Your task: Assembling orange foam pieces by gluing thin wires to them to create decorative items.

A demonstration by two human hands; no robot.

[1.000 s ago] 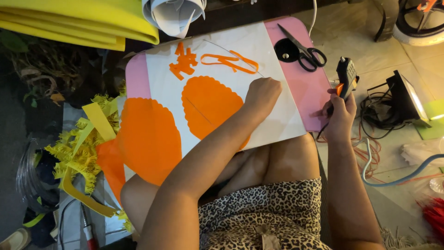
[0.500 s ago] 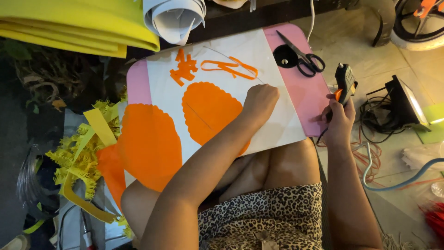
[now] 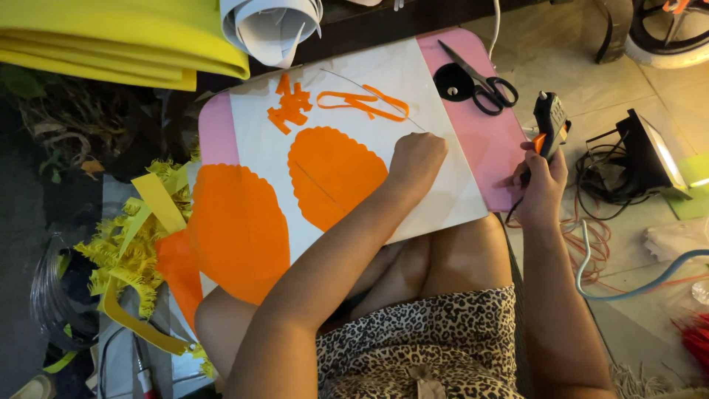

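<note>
Seen from the head camera, the person sits with a pink rectangular lap board (image 3: 473, 140) across bare knees, a white sheet of paper (image 3: 413, 81) lying over most of it. The left hand (image 3: 417, 159) is curled into a loose fist near the middle of the sheet, its fingertips pinching what looks like a thin wire (image 3: 369, 92) that runs up and to the left across the paper; how firmly it grips I cannot tell for sure. Just left of that hand lies an orange scalloped oval of foam (image 3: 332, 177), with a second thin line crossing it. A larger orange scalloped foam piece (image 3: 236, 229) rests at the board's lower left edge, and small orange foam scraps (image 3: 292, 107) and curled orange strips (image 3: 365, 103) sit near the top. The right hand (image 3: 543, 181) is closed around the handle of a black hot glue gun (image 3: 550, 122), held off the board's right edge, nozzle pointing away from the body. Black-handled scissors (image 3: 484, 81) lie on the pink corner above. Yellow fringed foam strips (image 3: 129, 244) pile on the floor to the left.
</note>
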